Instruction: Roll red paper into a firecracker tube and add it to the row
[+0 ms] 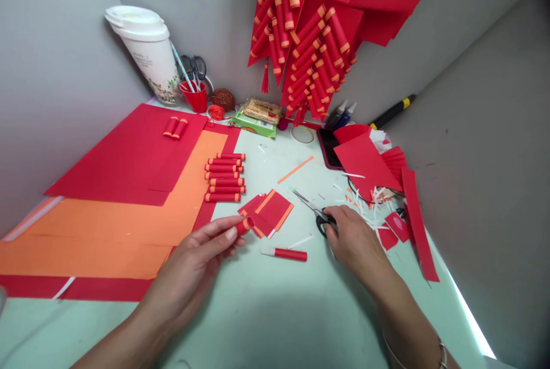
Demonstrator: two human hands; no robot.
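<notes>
Between its thumb and fingers my left hand [206, 251] pinches a small rolled red paper tube [244, 226] with an orange band at its end. My right hand [350, 234] is closed on the black handles of a pair of scissors [317, 212], whose blades lie near the table and point away to the left. Beyond the tube is a small pile of red paper rectangles [275, 208] with orange edges. A red glue tube with a white tip [290, 254] lies between my hands. Several finished red paper rolls [223, 182] form a column to the left.
Large red sheets [124, 151] and orange sheets [107, 237] cover the left side. Paper scraps [376, 203] and red offcuts [397, 226] clutter the right. A white lidded cup [146, 54] stands at the back left. Strings of paper firecrackers [309, 59] hang on the wall.
</notes>
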